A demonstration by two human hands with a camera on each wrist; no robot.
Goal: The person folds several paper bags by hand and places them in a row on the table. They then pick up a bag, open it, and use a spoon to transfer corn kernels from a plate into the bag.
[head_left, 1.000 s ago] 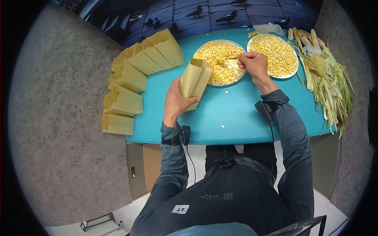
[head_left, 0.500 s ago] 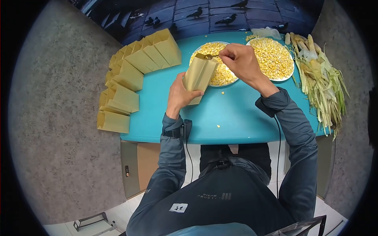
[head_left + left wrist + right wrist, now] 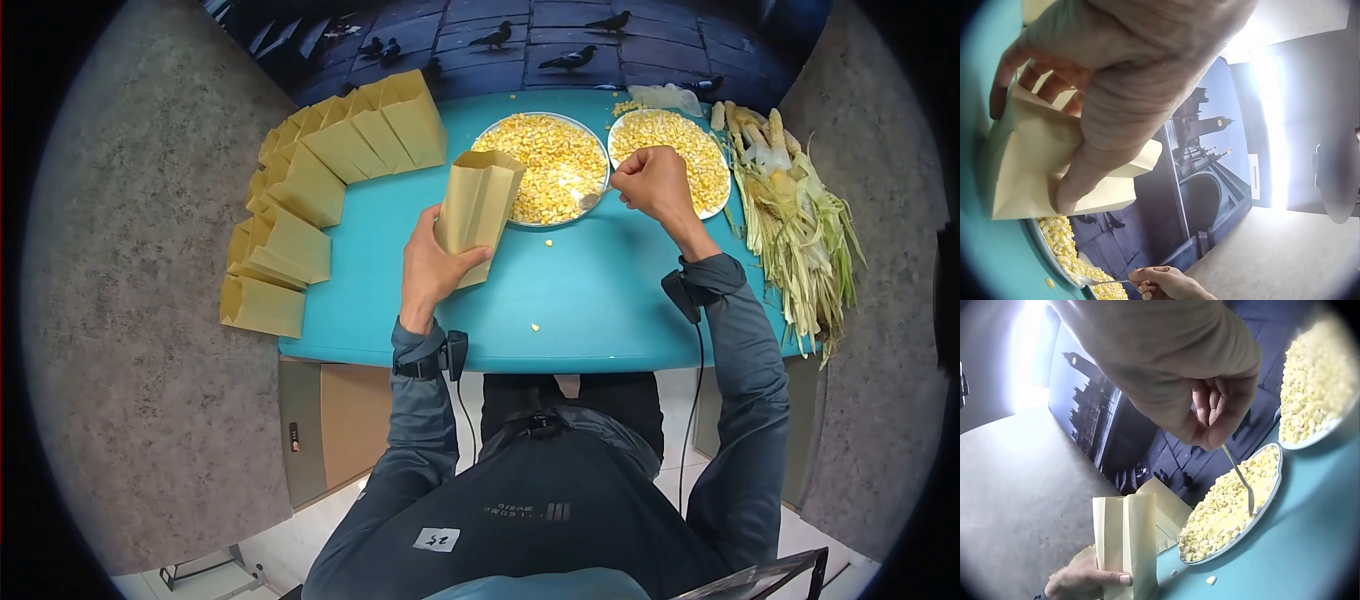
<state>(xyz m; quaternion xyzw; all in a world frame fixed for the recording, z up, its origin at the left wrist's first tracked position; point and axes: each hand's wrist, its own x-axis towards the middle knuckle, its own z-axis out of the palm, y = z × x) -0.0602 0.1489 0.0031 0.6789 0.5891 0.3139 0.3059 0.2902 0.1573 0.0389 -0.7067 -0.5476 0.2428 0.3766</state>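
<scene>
My left hand grips an upright brown paper bag, its thumb across the front and its fingers around the far side. The bag's mouth faces up beside the left plate of corn kernels. Between thumb and fingers of my right hand is the thin handle of a metal spoon. The spoon's bowl dips into the kernels near the plate's right rim, where a pale patch of plate shows. In the left wrist view, my right hand and the spoon appear beyond the bag.
Several standing paper bags line the left side of the teal table. Right of the first plate is a second plate of kernels. Corn husks and cobs lie at the right edge, and a clear plastic bag at the back.
The spoon went from the left plate to the paper bag's mouth, then back right into the kernels. My left hand kept its hold on the bag, which shifted slightly.
</scene>
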